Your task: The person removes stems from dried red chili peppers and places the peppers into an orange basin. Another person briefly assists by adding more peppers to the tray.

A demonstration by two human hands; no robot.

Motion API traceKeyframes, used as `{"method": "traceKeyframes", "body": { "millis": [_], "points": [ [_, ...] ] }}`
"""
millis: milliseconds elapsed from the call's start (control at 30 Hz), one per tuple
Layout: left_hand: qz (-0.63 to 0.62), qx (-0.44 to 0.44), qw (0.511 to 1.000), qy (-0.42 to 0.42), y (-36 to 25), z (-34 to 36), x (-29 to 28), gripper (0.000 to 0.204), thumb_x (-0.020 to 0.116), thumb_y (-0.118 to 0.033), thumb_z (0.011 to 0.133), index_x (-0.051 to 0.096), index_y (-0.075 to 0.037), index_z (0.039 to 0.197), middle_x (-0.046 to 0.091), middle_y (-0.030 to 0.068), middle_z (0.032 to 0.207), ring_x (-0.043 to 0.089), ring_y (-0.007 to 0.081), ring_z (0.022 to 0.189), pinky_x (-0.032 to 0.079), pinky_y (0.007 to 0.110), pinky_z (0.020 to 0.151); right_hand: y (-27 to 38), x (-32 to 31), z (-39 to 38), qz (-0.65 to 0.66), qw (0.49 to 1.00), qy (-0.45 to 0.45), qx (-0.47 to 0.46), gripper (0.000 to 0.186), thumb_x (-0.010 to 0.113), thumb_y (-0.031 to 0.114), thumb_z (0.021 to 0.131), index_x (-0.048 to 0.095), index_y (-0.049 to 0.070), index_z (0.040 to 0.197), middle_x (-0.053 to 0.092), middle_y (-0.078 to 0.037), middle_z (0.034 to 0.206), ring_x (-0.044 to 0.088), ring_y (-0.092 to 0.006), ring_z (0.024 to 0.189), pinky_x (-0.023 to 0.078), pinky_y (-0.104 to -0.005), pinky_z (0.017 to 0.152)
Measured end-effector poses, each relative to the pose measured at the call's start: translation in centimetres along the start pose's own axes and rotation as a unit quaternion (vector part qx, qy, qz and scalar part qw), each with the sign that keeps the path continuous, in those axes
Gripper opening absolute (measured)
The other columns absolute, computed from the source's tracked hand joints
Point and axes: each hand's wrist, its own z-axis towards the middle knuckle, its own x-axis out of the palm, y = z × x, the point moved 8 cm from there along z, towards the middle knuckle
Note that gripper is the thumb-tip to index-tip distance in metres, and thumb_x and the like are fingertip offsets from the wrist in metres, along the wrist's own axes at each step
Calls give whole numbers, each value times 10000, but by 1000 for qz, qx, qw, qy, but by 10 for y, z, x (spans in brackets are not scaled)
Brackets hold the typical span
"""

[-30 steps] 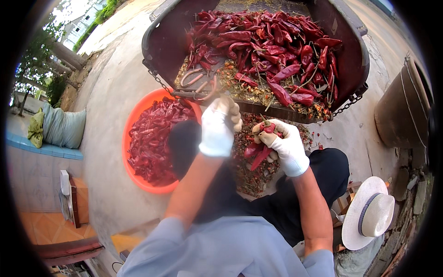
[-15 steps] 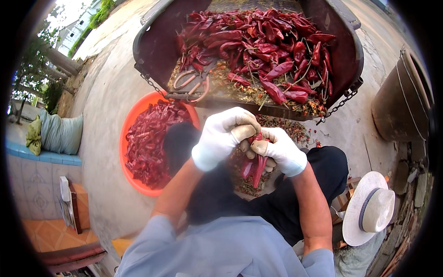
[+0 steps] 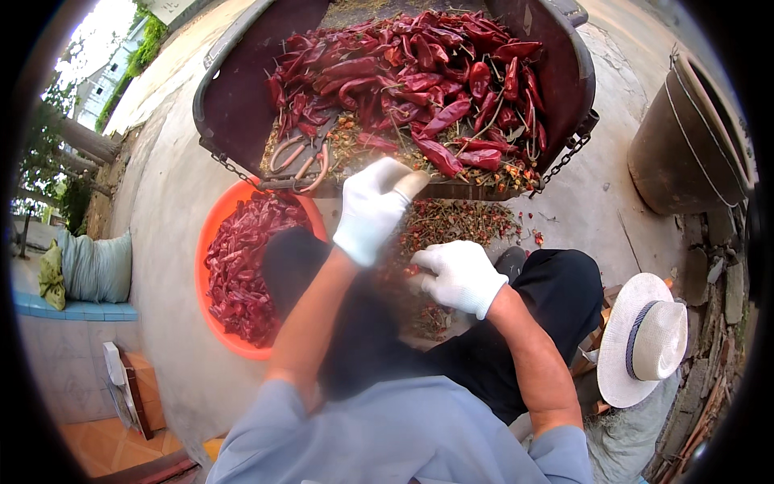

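Note:
Dried red chili peppers (image 3: 419,68) lie heaped in a dark red cart bed (image 3: 230,101) in front of me. My left hand (image 3: 375,208), in a white glove with beige fingertips, reaches to the bed's near edge. Its thumb stands apart from the fingers, and no pepper shows in it. Lower and to the right is my right hand (image 3: 461,277), also gloved, above scattered stems and bits (image 3: 451,230) on the ground. Its thumb and fingers are apart and slightly blurred; a small red bit shows by their tips. Scissors (image 3: 305,157) with pinkish handles lie at the bed's near left corner.
An orange basin (image 3: 211,302) full of red peppers (image 3: 238,270) stands left of my legs. To the right are a brown bucket (image 3: 677,149) and a white hat (image 3: 625,347). A chain (image 3: 564,161) hangs at the cart's right corner. Pale sacks (image 3: 101,266) rest at far left.
My hands have moved apart. The left went up toward the cart bed, and the right moved slightly down and left. The red peppers held between them no longer show there.

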Motion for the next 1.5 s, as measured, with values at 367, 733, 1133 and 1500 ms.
{"method": "traceKeyframes", "body": {
  "millis": [367,733,1133,1500],
  "points": [
    [417,329,847,10,-28,43,51,172,759,-191,767,709,-165,929,628,25,882,620,254,864,486,388,750,-51,-36,-1,164,955,-184,166,340,732,357,869,727,98,1089,716,-165,844,706,-312,790,540,-398,739],
    [46,28,999,-2,-20,-32,19,250,683,38,870,689,37,1120,720,93,975,673,119,872,545,269,794,-36,-57,-1,290,886,-356,68,453,833,209,801,701,64,1209,736,-90,1022,707,-179,892,550,-298,843],
    [138,173,975,6,-56,-39,6,176,742,-30,836,724,4,1008,714,90,857,682,166,763,539,288,691,-15,-64,-12,103,924,-367,2,275,837,135,738,730,75,985,698,-102,852,681,-253,695,541,-326,649],
    [-256,-174,951,3,11,-39,33,131,650,-96,911,698,26,914,704,102,811,535,103,527,398,220,496,-15,-68,-18,170,921,-350,9,198,801,93,788,729,54,968,705,-96,816,685,-192,671,534,-296,622]
  ]
}}
